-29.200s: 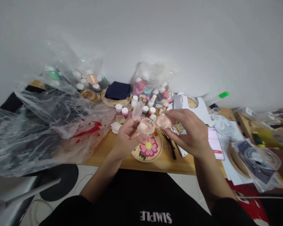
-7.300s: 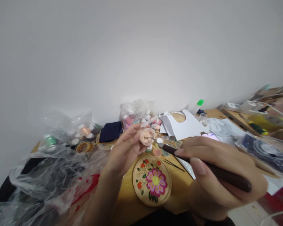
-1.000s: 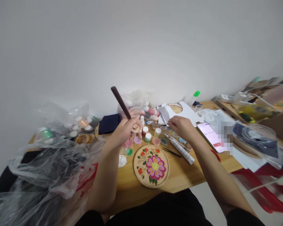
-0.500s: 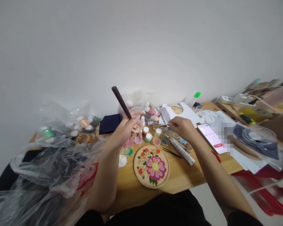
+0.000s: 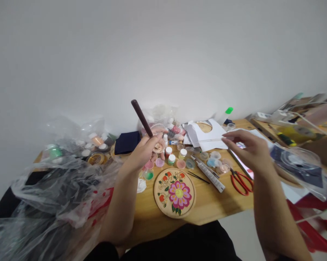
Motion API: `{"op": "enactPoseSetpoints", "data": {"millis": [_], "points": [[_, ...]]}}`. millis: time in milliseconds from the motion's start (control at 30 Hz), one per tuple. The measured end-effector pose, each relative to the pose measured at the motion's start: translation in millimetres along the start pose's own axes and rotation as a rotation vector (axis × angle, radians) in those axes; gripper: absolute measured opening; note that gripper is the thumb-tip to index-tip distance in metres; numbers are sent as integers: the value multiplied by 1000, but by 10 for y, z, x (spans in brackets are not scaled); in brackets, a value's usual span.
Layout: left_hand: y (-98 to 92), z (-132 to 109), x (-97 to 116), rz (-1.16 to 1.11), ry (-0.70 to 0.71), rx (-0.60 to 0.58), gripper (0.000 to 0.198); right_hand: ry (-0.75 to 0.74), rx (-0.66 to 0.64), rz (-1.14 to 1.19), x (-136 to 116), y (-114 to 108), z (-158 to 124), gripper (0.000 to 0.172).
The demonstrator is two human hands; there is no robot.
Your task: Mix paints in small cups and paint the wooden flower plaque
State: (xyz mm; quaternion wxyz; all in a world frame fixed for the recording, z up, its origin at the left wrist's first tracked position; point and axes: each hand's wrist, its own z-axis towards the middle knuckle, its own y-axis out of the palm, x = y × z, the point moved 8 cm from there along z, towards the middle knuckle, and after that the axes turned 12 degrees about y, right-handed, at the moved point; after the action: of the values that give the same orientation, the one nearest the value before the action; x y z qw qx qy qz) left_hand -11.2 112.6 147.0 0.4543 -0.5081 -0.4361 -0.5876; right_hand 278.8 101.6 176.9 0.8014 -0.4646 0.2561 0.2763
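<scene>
My left hand [image 5: 145, 150] is closed around a small clear cup [image 5: 158, 146] with a pale pink-beige substance inside; a dark brown stick [image 5: 141, 117] rises from the same grip. My right hand [image 5: 246, 145] hangs over the phone at the right, thumb and fingertips pinched near the white paper; what they hold is too thin to make out. Below and between the hands lies a round wooden disc [image 5: 175, 193] painted with a pink flower, orange fruits and green leaves.
Lidded paint jars [image 5: 171, 159] and small cups stand behind the disc. A white tube [image 5: 211, 175], thin black tools [image 5: 198, 177] and red-handled pliers [image 5: 241, 182] lie to its right. Crumpled clear plastic [image 5: 68, 195] covers the left side; white paper [image 5: 207, 137] lies at the back.
My right hand has moved right, away from the cups, uncovering the red-handled pliers and several small cups. My left hand keeps its hold with hardly any movement.
</scene>
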Motion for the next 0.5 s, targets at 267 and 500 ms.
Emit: {"op": "enactPoseSetpoints", "data": {"millis": [267, 500], "points": [[83, 17, -49, -21, -3, -62, 30, 21, 323, 516, -306, -682, -205, 13], [211, -37, -72, -119, -35, -141, 37, 112, 347, 515, -784, -628, -463, 8]]}}
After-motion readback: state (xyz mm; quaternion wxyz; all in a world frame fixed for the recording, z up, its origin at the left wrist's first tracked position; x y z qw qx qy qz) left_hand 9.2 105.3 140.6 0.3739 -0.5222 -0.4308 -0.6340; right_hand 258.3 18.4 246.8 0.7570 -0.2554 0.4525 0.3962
